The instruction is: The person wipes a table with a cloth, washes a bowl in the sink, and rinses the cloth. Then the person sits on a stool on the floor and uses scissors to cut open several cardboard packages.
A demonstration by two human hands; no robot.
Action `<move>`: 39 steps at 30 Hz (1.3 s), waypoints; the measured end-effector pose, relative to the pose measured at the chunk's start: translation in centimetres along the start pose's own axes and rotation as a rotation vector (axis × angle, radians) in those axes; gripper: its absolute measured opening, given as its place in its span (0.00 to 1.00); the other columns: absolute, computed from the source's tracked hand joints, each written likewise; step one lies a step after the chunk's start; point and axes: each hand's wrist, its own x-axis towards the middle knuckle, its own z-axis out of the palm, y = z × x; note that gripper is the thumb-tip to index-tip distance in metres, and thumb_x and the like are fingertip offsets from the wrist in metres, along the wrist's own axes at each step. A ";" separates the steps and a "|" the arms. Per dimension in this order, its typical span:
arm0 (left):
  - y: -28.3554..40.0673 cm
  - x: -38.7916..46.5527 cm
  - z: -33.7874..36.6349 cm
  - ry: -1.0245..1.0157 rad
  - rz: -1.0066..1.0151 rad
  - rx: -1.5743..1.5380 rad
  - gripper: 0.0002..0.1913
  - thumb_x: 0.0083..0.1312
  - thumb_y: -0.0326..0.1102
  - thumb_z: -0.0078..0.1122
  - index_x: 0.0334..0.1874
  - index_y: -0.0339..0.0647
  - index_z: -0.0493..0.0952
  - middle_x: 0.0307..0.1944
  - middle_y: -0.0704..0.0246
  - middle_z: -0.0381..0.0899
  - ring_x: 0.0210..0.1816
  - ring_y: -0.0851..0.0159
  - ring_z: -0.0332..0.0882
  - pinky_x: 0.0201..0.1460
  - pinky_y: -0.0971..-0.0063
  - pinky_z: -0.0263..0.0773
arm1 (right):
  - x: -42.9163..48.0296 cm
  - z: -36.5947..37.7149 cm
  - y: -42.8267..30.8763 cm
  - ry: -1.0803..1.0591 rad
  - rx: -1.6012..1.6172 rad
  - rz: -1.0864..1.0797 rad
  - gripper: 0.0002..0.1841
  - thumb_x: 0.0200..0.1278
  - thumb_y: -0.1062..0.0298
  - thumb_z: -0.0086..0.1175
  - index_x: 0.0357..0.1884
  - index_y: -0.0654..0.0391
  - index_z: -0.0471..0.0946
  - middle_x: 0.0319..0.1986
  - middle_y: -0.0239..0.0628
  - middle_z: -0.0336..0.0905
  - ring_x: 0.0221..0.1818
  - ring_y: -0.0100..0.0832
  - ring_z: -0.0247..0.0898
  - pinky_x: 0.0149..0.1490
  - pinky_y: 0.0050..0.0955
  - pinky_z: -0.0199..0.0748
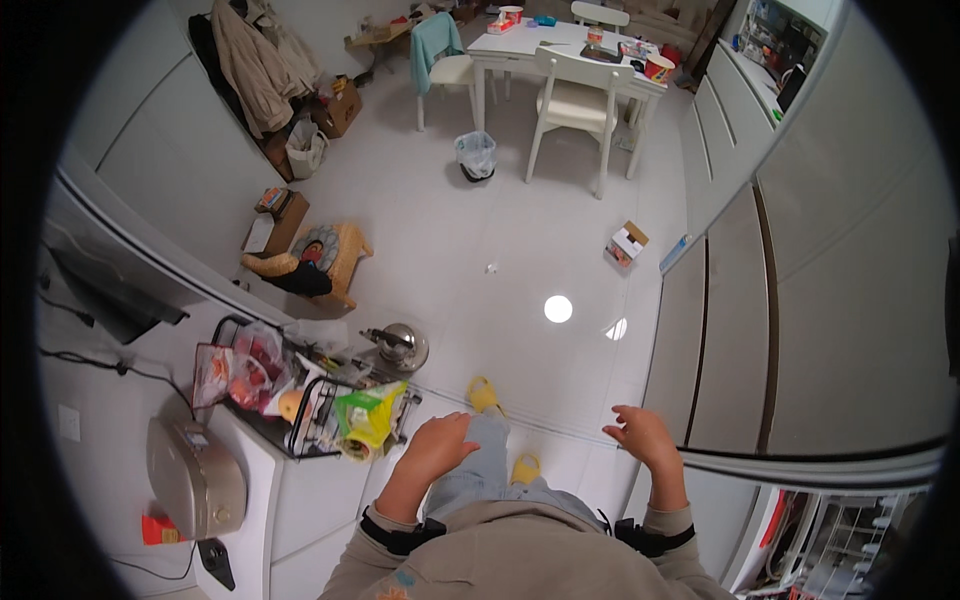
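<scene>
My left hand (442, 448) hangs in front of my body with nothing in it, its thumb apart from the fingers. It is nearest to a green and yellow plastic bag (373, 412) at the end of a black wire rack (300, 426). To the right, my right hand (637, 433) is held out over the floor, empty, with fingers apart. Below them my feet wear yellow slippers (483, 393), one ahead of the other. A metal kettle (403, 347) stands on the floor beyond the rack.
A rice cooker (196, 478) sits on the left counter. A rattan stool (347, 259), a small open box (627, 244) and a lined bin (476, 155) stand on the floor. White chairs (576, 105) surround a cluttered table (517, 43). Tall cabinet doors (733, 330) line the right.
</scene>
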 end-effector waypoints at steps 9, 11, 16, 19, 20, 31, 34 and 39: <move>-8.3 16.3 -9.7 0.138 0.069 0.007 0.19 0.56 0.43 0.63 0.41 0.35 0.71 0.38 0.57 0.77 0.40 0.47 0.76 0.42 0.57 0.72 | 19.8 -3.7 -7.3 -0.045 -0.122 -0.115 0.23 0.55 0.55 0.60 0.47 0.62 0.76 0.39 0.49 0.79 0.44 0.48 0.74 0.48 0.40 0.72; -10.1 19.6 -13.7 0.171 0.078 -0.049 0.22 0.57 0.42 0.62 0.46 0.35 0.70 0.41 0.56 0.76 0.43 0.46 0.74 0.43 0.57 0.71 | 25.0 -5.8 -10.5 -0.045 -0.136 -0.204 0.22 0.55 0.56 0.60 0.46 0.62 0.76 0.39 0.49 0.79 0.44 0.48 0.74 0.48 0.41 0.72; -15.2 24.5 -21.7 0.219 -0.046 0.065 0.22 0.57 0.41 0.63 0.49 0.33 0.70 0.45 0.54 0.76 0.46 0.47 0.74 0.47 0.58 0.71 | 36.7 -8.4 -19.4 0.110 -0.204 -0.382 0.21 0.55 0.59 0.60 0.47 0.61 0.75 0.36 0.48 0.78 0.40 0.46 0.75 0.43 0.40 0.73; -18.3 24.7 -24.5 0.356 -0.011 -0.087 0.22 0.57 0.40 0.62 0.48 0.33 0.70 0.45 0.54 0.76 0.46 0.47 0.74 0.47 0.58 0.71 | 41.4 -8.7 -24.2 0.007 -0.052 -0.399 0.22 0.55 0.59 0.61 0.48 0.62 0.75 0.37 0.48 0.79 0.40 0.45 0.76 0.44 0.38 0.73; -19.4 24.9 -25.1 0.370 -0.018 -0.127 0.22 0.57 0.39 0.62 0.50 0.33 0.70 0.46 0.54 0.76 0.47 0.47 0.74 0.48 0.60 0.71 | 43.0 -8.6 -25.6 -0.049 -0.040 -0.416 0.22 0.55 0.58 0.61 0.48 0.62 0.75 0.38 0.48 0.79 0.41 0.45 0.76 0.45 0.38 0.73; -37.1 28.5 -29.3 0.399 -0.558 -0.214 0.20 0.59 0.42 0.59 0.47 0.33 0.72 0.43 0.55 0.77 0.47 0.48 0.74 0.48 0.59 0.70 | 65.9 -5.0 -40.6 -0.347 -0.211 -0.693 0.23 0.57 0.53 0.58 0.45 0.64 0.77 0.37 0.51 0.79 0.41 0.49 0.75 0.46 0.39 0.73; -44.0 31.7 -31.3 0.441 -0.711 -0.286 0.22 0.60 0.44 0.57 0.50 0.34 0.72 0.45 0.55 0.77 0.49 0.49 0.73 0.50 0.59 0.69 | 73.2 -4.7 -46.0 -0.375 -0.263 -0.779 0.23 0.56 0.54 0.59 0.46 0.63 0.77 0.37 0.51 0.79 0.41 0.49 0.75 0.46 0.39 0.73; -55.9 32.7 -32.3 0.499 -1.067 -0.502 0.23 0.61 0.45 0.56 0.53 0.36 0.72 0.47 0.54 0.77 0.52 0.49 0.72 0.54 0.59 0.68 | 82.9 -4.7 -55.2 -0.420 -0.252 -0.834 0.22 0.56 0.55 0.59 0.46 0.63 0.76 0.36 0.50 0.78 0.41 0.49 0.74 0.45 0.40 0.72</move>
